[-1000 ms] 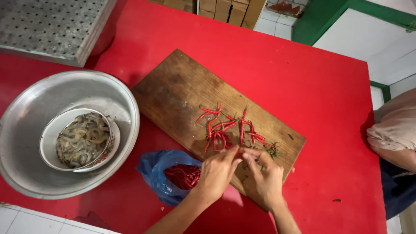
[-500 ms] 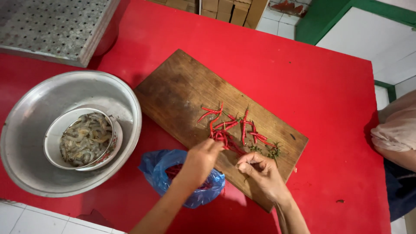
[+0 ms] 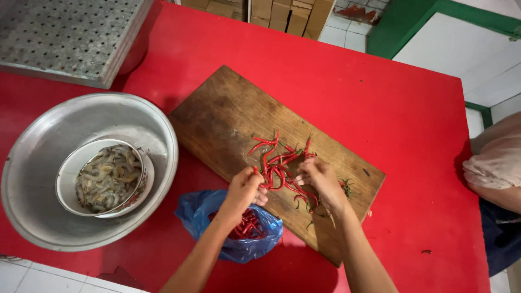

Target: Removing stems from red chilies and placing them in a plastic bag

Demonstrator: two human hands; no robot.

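Worn brown wooden chopping board (image 3: 233, 116) on red bench (image 3: 412, 135). Thin red chillies (image 3: 279, 163) heaped at centre. Left hand (image 3: 245, 190), back from blue plastic bag (image 3: 209, 211), pinching one chilli; right hand (image 3: 319, 176) closed over heap.

1 head-worn camera looks steeply down, close over the red table (image 3: 380, 108).

Wooden cutting board (image 3: 228, 116): worn, matt, scuffed. Glossy red chillies (image 3: 279, 163) at its 4 o'clock. Dull scratched metal basin (image 3: 38, 135). Crinkled shiny blue plastic bag (image 3: 201, 209). Smooth red table (image 3: 380, 97).
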